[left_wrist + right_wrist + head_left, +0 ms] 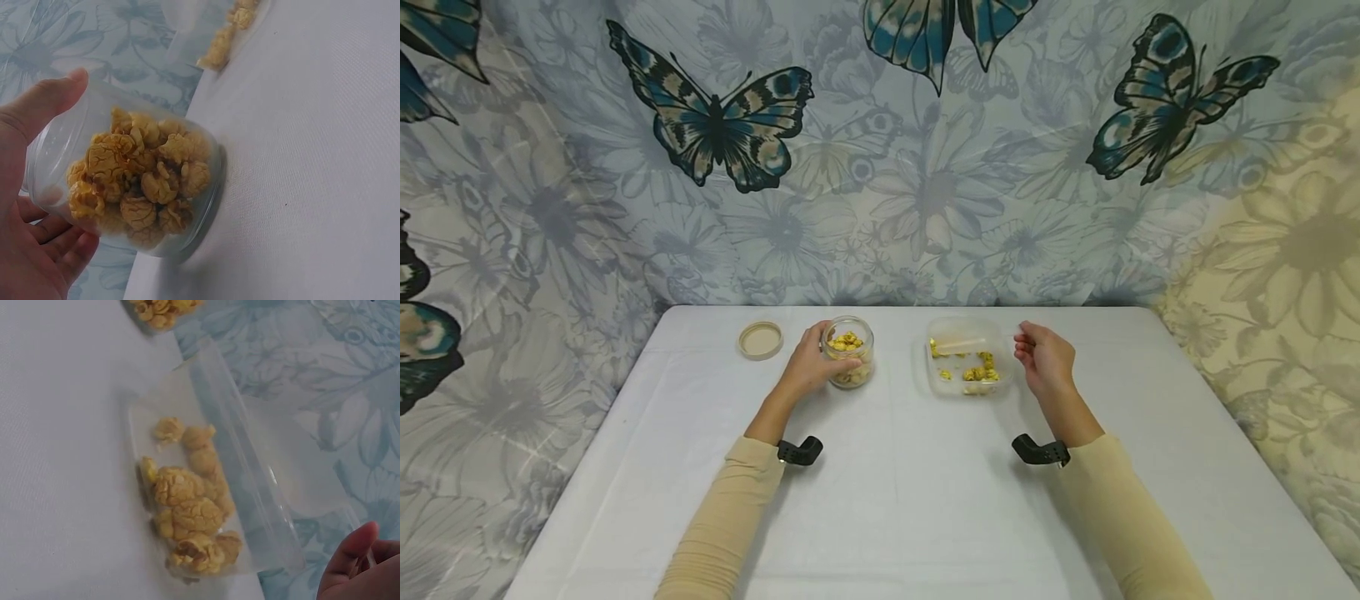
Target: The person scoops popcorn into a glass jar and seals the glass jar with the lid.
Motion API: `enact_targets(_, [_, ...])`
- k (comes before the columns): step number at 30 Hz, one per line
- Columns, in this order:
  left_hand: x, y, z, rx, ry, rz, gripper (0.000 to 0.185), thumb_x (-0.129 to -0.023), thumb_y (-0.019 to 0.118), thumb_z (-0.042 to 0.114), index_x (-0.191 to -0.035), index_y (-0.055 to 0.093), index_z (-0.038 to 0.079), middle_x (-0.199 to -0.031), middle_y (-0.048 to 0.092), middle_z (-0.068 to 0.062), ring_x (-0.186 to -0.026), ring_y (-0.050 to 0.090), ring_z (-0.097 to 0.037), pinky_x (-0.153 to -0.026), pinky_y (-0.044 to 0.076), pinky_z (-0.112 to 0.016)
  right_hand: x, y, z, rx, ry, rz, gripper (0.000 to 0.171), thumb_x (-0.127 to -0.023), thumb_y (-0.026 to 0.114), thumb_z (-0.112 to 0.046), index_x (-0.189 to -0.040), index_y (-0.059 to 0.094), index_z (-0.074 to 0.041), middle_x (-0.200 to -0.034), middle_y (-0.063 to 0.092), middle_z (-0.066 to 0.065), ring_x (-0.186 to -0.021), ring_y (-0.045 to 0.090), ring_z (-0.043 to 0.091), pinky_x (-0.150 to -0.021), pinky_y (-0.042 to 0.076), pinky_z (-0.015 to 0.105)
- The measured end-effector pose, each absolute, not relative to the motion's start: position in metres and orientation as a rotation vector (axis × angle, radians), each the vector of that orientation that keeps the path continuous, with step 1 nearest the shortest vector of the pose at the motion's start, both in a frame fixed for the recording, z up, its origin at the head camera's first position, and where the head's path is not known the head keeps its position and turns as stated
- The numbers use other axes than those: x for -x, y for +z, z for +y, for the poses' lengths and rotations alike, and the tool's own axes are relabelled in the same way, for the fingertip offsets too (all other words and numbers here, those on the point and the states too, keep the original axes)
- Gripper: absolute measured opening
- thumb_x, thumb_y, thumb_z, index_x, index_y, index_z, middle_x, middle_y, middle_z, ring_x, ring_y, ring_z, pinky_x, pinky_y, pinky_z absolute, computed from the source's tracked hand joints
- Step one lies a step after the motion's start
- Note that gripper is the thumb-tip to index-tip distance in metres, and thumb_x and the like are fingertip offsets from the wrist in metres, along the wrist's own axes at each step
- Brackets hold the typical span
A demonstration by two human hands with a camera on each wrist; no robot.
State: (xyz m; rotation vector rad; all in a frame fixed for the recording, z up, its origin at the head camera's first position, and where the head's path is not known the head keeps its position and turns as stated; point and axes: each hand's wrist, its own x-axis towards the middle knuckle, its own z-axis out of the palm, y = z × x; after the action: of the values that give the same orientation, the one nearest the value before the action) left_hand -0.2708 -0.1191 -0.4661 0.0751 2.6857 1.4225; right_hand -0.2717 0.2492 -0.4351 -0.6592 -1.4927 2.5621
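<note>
My left hand (811,362) grips a round glass jar (62,134) near its top, thumb on one side and fingers on the other. The jar stands upright on the table, lidless, with caramel popcorn (140,169) inside. To its right sits a clear plastic box (934,321) with several popcorn pieces (194,512) on its bottom. My right hand (1047,360) is just right of this box, its fingers curled around the end of a see-through plastic tool (287,459). The tool's broad, rounded part shows over the box; its full outline is faint.
A round tan lid (760,341) lies left of the jar. The white-covered table (880,517) ends at the back against a patterned fabric (925,192) with butterflies and flowers. Both wrists carry black bands with cameras (1040,451).
</note>
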Motion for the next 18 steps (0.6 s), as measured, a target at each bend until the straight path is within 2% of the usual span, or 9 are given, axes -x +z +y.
enact_targets(12, [0.272,-0.468,-0.119,-0.089,1.426,2.691,0.101,-0.074,0.08,0.049,-0.151,0.028,0.011,-0.148,0.038,-0.015,-0.14,0.037,-0.034,-0.115,0.032,-0.054,0.27,-0.448,0.25,0.711,2.428,-1.615,0.014,-0.096,0.059,-0.008,-0.083,0.065,-0.008,-0.06,0.06,-0.001,-0.048,0.054,0.007,-0.045,0.048,0.015])
enact_targets(18, [0.271,-0.466,-0.119,-0.09,1.406,2.702,0.1,-0.075,0.081,0.048,-0.151,0.028,0.011,-0.148,0.038,-0.015,-0.141,0.037,-0.034,-0.115,0.032,-0.054,0.27,-0.452,0.248,0.71,2.373,-1.673,0.01,-0.097,0.058,-0.009,-0.087,0.063,-0.009,-0.062,0.061,-0.001,-0.05,0.055,0.007,-0.047,0.049,0.015])
